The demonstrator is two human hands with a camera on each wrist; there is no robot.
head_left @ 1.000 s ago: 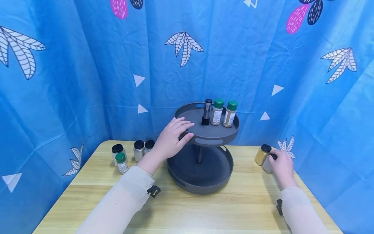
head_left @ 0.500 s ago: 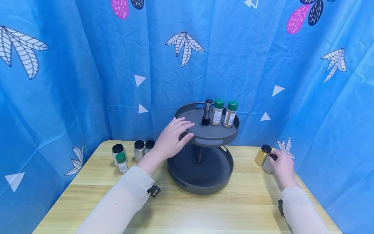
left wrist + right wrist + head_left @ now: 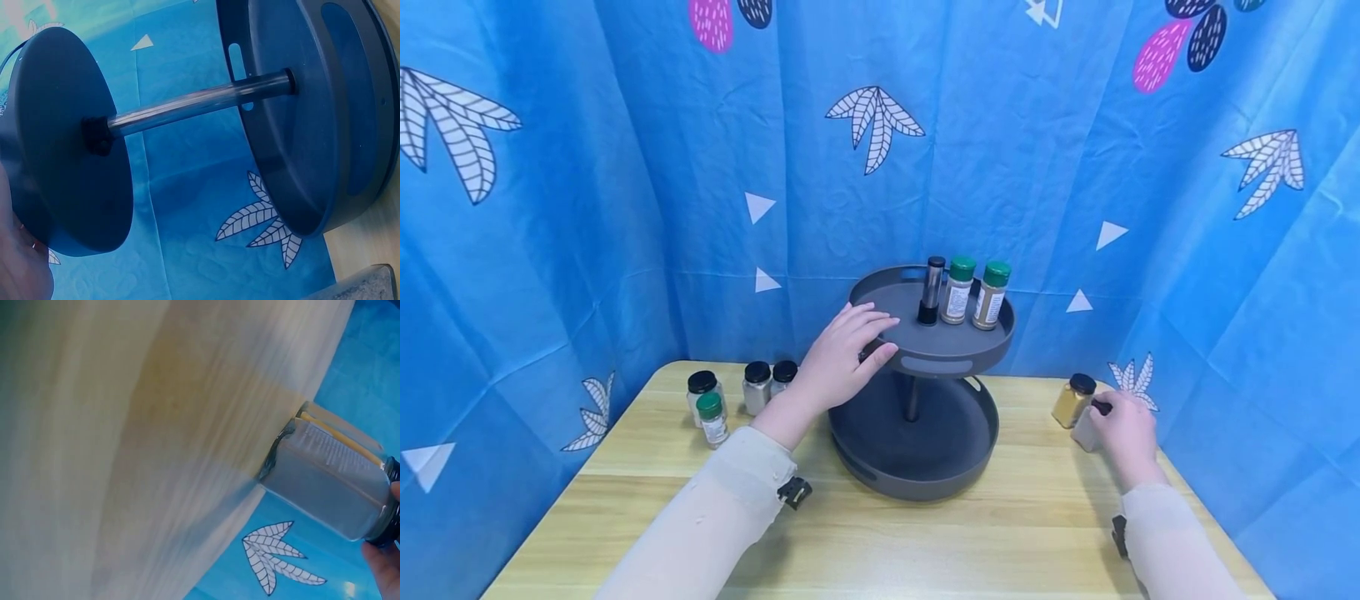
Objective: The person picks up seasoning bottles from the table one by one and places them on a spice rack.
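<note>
In the head view my left hand (image 3: 844, 354) grips the left rim of a dark grey two-tier round tray (image 3: 936, 367), fingers over the edge and thumb on its outer side. The left wrist view shows this hand (image 3: 25, 262) against the upper tier (image 3: 75, 156), its fingers mostly hidden. On the right, my right hand (image 3: 1127, 433) pinches the black lid of a square spice jar (image 3: 1086, 429) with greyish contents; the jar's body (image 3: 325, 481) shows in the right wrist view. Close behind it stands a jar of yellow spice (image 3: 1070, 404) with a black lid.
Two green-capped spice bottles (image 3: 957, 300) and a slim black-and-clear bottle (image 3: 932, 292) stand on the upper tier. Left on the wooden table (image 3: 880, 550) are black-lidded jars (image 3: 757, 392) and a small green-capped bottle (image 3: 713, 425). A blue patterned curtain (image 3: 1015, 167) surrounds the table.
</note>
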